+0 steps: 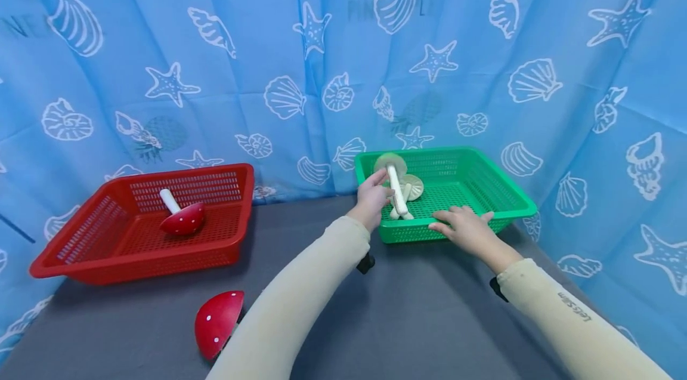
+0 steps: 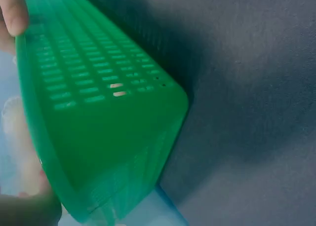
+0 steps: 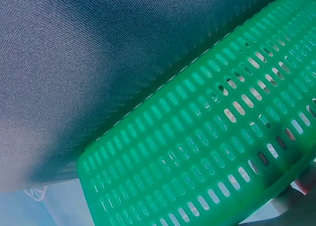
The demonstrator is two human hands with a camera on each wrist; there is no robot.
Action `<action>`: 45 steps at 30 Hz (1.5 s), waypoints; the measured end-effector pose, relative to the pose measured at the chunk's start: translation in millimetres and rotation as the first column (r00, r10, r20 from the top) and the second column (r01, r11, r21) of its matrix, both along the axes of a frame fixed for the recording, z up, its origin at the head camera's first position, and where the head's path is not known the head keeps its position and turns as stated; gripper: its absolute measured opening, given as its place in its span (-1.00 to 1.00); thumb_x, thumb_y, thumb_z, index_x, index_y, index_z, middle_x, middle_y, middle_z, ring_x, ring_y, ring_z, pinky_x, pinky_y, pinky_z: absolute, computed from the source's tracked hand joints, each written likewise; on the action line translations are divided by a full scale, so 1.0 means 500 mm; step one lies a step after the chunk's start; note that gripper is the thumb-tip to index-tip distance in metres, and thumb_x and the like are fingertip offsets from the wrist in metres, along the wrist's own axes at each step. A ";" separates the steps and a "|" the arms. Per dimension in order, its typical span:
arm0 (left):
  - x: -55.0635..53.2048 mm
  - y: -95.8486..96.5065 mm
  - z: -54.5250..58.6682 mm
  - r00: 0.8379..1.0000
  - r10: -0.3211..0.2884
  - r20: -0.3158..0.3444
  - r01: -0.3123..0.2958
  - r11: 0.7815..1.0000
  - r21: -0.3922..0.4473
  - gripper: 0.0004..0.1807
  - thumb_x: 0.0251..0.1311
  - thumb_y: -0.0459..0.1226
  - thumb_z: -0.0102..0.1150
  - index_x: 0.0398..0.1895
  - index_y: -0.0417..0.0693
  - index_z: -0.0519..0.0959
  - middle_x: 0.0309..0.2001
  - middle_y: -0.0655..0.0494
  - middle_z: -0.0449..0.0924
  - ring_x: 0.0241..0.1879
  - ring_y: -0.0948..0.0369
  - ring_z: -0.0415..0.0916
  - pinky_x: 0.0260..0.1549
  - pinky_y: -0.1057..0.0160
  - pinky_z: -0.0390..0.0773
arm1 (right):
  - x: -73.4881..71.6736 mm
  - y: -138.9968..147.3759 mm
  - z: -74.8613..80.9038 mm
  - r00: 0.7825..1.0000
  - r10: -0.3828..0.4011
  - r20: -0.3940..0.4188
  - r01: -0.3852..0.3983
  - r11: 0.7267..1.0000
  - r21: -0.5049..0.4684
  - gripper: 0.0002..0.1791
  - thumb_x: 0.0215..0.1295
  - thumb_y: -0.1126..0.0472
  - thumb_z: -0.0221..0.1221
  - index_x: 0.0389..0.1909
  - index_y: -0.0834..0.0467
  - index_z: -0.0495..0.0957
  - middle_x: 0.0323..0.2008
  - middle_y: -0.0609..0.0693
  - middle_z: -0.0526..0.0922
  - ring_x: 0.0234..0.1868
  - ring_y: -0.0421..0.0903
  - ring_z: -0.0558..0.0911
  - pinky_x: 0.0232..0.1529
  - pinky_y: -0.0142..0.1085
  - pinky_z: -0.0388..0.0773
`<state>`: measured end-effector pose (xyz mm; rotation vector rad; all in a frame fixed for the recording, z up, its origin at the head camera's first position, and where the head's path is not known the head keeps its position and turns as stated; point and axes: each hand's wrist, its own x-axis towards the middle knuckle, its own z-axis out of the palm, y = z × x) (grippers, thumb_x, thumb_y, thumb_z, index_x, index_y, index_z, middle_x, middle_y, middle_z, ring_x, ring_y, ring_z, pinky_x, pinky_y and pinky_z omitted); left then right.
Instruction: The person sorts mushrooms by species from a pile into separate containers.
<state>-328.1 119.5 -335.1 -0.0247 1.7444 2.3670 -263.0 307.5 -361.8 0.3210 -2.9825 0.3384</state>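
My left hand (image 1: 371, 196) is at the left end of the green basket (image 1: 525, 210), its fingers around the white stem of a toy mushroom (image 1: 398, 189). That mushroom's pale green-edged cap points to the back. Beneath it in the basket lies another toy mushroom (image 1: 412, 187) with a pale ribbed underside. My right hand (image 1: 468, 229) grips the basket's front rim, fingers over the edge. In the left wrist view, the left hand (image 2: 29, 208) and the blurred mushroom (image 2: 19, 142) are partly hidden behind the basket wall; a right-hand fingertip touches the rim.
A red basket (image 1: 155, 272) stands on the left, holding a toy mushroom (image 1: 184, 219) with a white-dotted red cap. Nearer on the grey table (image 1: 418, 320), another red-capped mushroom (image 1: 217, 323) is partly covered by my left sleeve. A blue seashell-patterned curtain (image 1: 322, 70) hangs behind.
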 end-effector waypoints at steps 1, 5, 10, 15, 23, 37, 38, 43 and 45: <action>-0.001 -0.003 0.000 1.000 -0.019 -0.015 0.019 1.000 -0.018 -0.38 0.26 -0.58 -0.02 0.38 -0.03 0.36 0.37 0.04 0.33 0.38 0.03 0.20 0.22 -0.02 0.33 | -0.001 -0.002 0.000 1.000 0.002 0.001 -0.002 1.000 -0.001 -0.53 0.37 0.02 0.14 0.14 0.26 0.54 0.07 0.40 0.50 0.13 0.47 0.36 -0.07 0.67 -0.22; 0.007 -0.025 0.000 0.994 -0.095 -0.056 0.090 0.993 -0.079 -0.42 0.33 -0.49 -0.05 0.41 0.00 0.33 0.39 0.03 0.29 0.41 0.02 0.13 0.28 -0.09 0.22 | -0.002 -0.009 0.001 1.000 0.006 0.004 -0.006 1.000 -0.003 -0.52 0.37 0.02 0.14 0.15 0.26 0.54 0.07 0.39 0.51 0.13 0.47 0.36 -0.06 0.67 -0.22; 0.026 -0.064 0.013 0.994 -0.097 -0.043 0.095 0.995 -0.029 -0.43 0.39 -0.43 -0.09 0.46 -0.05 0.23 0.39 -0.06 0.28 0.35 -0.08 0.22 0.30 -0.11 0.20 | 0.002 -0.009 0.005 1.000 -0.004 0.008 0.004 1.000 -0.004 -0.52 0.37 0.02 0.14 0.15 0.27 0.54 0.07 0.39 0.50 0.14 0.48 0.35 -0.06 0.67 -0.22; 0.045 -0.110 0.023 0.998 -0.064 -0.008 0.064 0.998 0.015 -0.45 0.43 -0.38 -0.10 0.47 -0.06 0.19 0.37 -0.11 0.31 0.29 -0.08 0.32 0.26 -0.07 0.28 | 0.004 0.000 0.003 1.000 -0.003 0.012 0.002 1.000 0.001 -0.52 0.37 0.02 0.14 0.15 0.26 0.54 0.14 0.42 0.46 0.17 0.51 0.31 -0.07 0.67 -0.22; 0.091 -0.194 0.035 0.997 -0.069 0.037 0.067 0.996 0.054 -0.46 0.46 -0.35 -0.11 0.48 -0.08 0.17 0.36 -0.15 0.30 0.23 -0.08 0.40 0.24 -0.06 0.31 | 0.009 0.008 0.011 0.999 0.017 0.040 -0.017 1.000 0.007 -0.49 0.39 -0.02 0.11 0.17 0.27 0.51 0.21 0.47 0.38 0.21 0.58 0.23 -0.09 0.68 -0.19; 0.166 -0.388 0.048 0.997 -0.067 -0.025 0.065 0.994 -0.088 -0.42 0.47 -0.22 -0.11 0.50 -0.11 0.11 0.39 -0.10 0.28 0.28 -0.11 0.34 0.26 -0.05 0.30 | 0.003 -0.060 0.039 0.975 0.204 -0.085 -0.211 0.973 -0.090 -0.50 0.39 0.13 0.15 0.26 0.30 0.42 0.16 0.37 0.45 0.18 0.38 0.36 0.04 0.30 0.33; 0.169 -0.402 0.047 0.998 -0.052 -0.029 0.049 0.992 -0.116 -0.42 0.46 -0.21 -0.10 0.49 -0.11 0.11 0.38 -0.09 0.29 0.28 -0.09 0.34 0.26 -0.03 0.31 | 0.002 -0.067 0.041 0.972 0.215 -0.096 -0.226 0.967 -0.117 -0.51 0.40 0.14 0.15 0.24 0.31 0.43 0.16 0.37 0.45 0.18 0.38 0.36 0.06 0.29 0.33; 0.180 -0.471 0.047 0.999 0.034 -0.025 -0.038 0.973 -0.227 -0.39 0.44 -0.19 -0.03 0.48 -0.12 0.12 0.38 -0.12 0.28 0.29 -0.07 0.32 0.28 -0.04 0.27 | -0.008 -0.108 0.045 0.954 0.268 -0.135 -0.292 0.933 -0.211 -0.58 0.41 0.18 0.14 0.18 0.32 0.47 0.17 0.34 0.45 0.21 0.36 0.34 0.12 0.25 0.32; 0.184 -0.495 0.047 0.998 0.058 -0.013 -0.060 0.965 -0.254 -0.36 0.42 -0.18 0.00 0.50 -0.12 0.10 0.40 -0.12 0.25 0.31 -0.07 0.29 0.30 -0.05 0.24 | -0.012 -0.125 0.045 0.948 0.285 -0.142 -0.313 0.920 -0.236 -0.59 0.41 0.20 0.13 0.19 0.32 0.47 0.18 0.33 0.44 0.24 0.34 0.32 0.14 0.24 0.31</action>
